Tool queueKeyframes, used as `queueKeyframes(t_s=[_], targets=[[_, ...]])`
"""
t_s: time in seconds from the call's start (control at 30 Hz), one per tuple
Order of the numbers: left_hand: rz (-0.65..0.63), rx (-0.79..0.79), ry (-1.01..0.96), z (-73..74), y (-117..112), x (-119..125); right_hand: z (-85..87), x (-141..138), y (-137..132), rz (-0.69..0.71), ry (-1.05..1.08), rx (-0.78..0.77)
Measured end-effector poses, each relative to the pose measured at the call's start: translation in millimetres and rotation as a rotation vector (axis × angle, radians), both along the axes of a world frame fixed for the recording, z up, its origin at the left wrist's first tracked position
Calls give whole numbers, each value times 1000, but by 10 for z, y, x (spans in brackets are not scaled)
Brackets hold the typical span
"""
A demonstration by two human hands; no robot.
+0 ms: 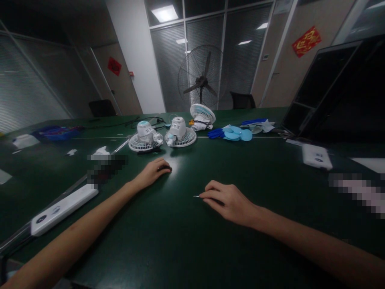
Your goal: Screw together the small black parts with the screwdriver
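My left hand rests low over the green table, fingers curled round a small dark object that is mostly hidden. To the right, my right hand pinches a thin, short metallic piece between thumb and fingers; its tip points left, and its kind is too small to make out. Beyond my left hand stand two white fan heads with round grilles, a left one and a right one. Neither hand touches them.
Farther back are another white fan head, blue fan blades and a blue glove. A long white box-like device lies at left, a white box at right. A dark panel rises at the right; a blue tray sits far left.
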State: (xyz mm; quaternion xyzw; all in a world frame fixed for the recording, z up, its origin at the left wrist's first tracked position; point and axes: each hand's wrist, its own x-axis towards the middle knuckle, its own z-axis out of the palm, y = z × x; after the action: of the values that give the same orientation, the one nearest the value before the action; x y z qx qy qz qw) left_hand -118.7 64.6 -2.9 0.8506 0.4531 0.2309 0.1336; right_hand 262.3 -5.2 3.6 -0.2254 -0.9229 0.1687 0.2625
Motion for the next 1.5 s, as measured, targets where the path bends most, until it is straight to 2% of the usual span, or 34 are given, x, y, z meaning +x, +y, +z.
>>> queueKeyframes(t_s=[0.1, 0.23, 0.37, 0.53, 0.63, 0.83, 1.03, 1.3, 1.5], targets=[[151, 65, -1, -93, 218, -377, -2, -4, -2, 3, -4, -4], [204, 78, -20, -137, 285, -620, 7, -12, -2, 3, 0, -8], [293, 13, -15, -51, 257, -729, 11, -13, 2, 15, 18, -21], [350, -189, -15, 82, 248, -873, -6, -6, 4, 23, 18, -28], [368, -196, -12, 126, 233, -894, -18, -1, 2, 23, 22, -16], [324, -270, 8, 204, 192, -933, -7, -10, -5, 9, 13, -10], [344, -233, 12, 190, 173, -942, -35, -16, 20, 15, 15, -26], [367, 46, -182, 114, 187, -708, -22, -11, 16, 20, 5, -27], [320, 80, -171, 14, 246, -598, -39, -8, 17, 5, 11, -14]])
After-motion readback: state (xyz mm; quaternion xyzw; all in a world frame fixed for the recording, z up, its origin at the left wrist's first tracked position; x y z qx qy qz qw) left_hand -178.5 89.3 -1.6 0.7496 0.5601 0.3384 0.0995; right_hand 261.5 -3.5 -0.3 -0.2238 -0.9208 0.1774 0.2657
